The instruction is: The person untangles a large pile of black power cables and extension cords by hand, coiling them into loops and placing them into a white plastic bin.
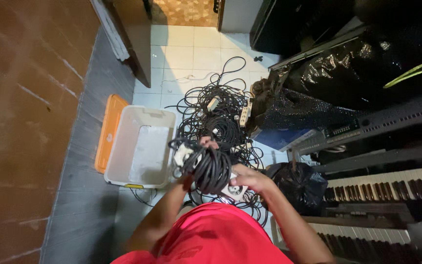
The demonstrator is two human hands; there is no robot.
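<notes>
I hold a thick coil of black cable (210, 168) in front of my red shirt. My left hand (206, 144) grips the top of the coil, fingers wrapped over the loops. My right hand (249, 178) supports the coil from the lower right, closed around the strands near a small white tag. More black cable (221, 112) lies tangled on the white tiled floor beyond the coil, with a white power strip (244, 113) among it.
An open white plastic bin (123, 146) with an orange lid (107, 129) stands left of the coil. A black bag (299, 183) sits at the right. Keyboards (387, 178) and black-wrapped gear fill the right side. A brown wall runs along the left.
</notes>
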